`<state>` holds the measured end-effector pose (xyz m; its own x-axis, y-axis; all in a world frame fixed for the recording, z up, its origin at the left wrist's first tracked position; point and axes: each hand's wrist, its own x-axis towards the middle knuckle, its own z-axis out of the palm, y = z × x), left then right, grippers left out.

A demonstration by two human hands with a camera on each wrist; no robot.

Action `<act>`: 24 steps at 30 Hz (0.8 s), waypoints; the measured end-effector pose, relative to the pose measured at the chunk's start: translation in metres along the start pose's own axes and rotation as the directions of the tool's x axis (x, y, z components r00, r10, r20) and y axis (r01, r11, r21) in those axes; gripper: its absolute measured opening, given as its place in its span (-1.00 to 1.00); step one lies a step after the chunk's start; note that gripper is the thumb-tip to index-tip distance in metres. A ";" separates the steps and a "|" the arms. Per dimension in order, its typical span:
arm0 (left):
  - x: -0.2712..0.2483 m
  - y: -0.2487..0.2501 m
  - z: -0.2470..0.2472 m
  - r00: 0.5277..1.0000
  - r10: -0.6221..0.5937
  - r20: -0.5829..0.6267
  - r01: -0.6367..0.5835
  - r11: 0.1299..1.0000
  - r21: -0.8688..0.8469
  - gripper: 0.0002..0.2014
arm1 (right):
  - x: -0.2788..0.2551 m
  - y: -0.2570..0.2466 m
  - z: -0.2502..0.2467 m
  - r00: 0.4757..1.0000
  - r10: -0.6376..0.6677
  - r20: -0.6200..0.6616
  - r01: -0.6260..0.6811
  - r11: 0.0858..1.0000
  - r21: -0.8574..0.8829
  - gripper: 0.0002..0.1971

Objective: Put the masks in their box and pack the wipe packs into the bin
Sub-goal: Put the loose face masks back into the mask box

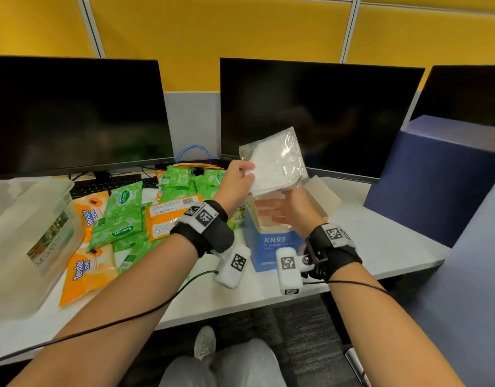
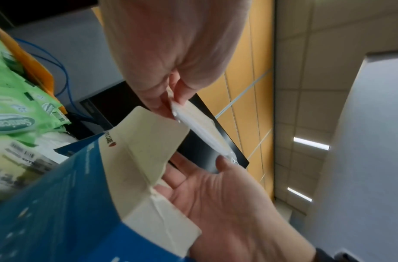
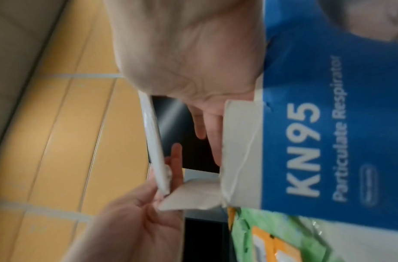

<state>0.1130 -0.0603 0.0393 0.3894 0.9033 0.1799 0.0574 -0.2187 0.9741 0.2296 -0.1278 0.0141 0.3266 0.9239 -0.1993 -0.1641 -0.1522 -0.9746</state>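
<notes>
At the bottom of the head view a person's forearms are reaching up over the white desk (image 1: 380, 247) edge, and just past them, at centre frame, the blue KN95 box (image 1: 265, 247) is standing with its top flaps open. The right hand (image 1: 292, 209) is hovering at the box mouth with fingers straight and spread, holding nothing, though its thumb looks to be touching the pack's lower edge. Directly above, the left hand (image 1: 236, 178) is pinching the left edge of a clear-bagged pack of masks (image 1: 277, 163) between thumb and fingertips, so the pack is hanging just over the opening, not yet inside. It is likely handling as light and floppy, with a slippery film sleeve; gripping the edge firmly and guiding the lower edge with the free palm is probably the safest way in. Left of centre, green and orange wipe packs (image 1: 123, 219) are lying scattered on the desk, beside the clear bin (image 1: 31, 219) at the left edge. Further back, dark monitors (image 1: 310, 113) are filling the upper frame.
</notes>
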 end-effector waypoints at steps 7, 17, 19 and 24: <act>0.002 -0.007 0.003 0.994 0.105 0.018 -0.104 0.921 0.376 -0.73 | 0.002 0.003 -0.021 0.990 -0.101 0.098 0.033 0.847 0.531 -0.32; -0.009 -0.040 0.000 0.982 -0.115 0.152 -0.016 0.743 0.669 -0.50 | -0.006 -0.025 -0.040 0.842 -0.487 -0.232 0.421 0.862 -0.281 -0.60; -0.010 -0.042 0.000 0.983 -0.113 0.144 0.000 0.785 0.620 -0.50 | -0.017 -0.041 -0.045 0.759 -0.633 -0.152 0.434 0.666 -0.607 -0.73; -0.017 -0.043 0.002 0.986 -0.128 0.111 0.050 0.847 0.530 -0.49 | -0.024 -0.054 -0.046 0.853 -0.521 0.033 0.221 0.304 -0.927 -0.78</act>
<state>0.1059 -0.0671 -0.0060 0.4787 0.8772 0.0375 0.5552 -0.3355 0.7611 0.2737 -0.1577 0.0672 0.3337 0.8786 0.3415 0.8850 -0.1672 -0.4345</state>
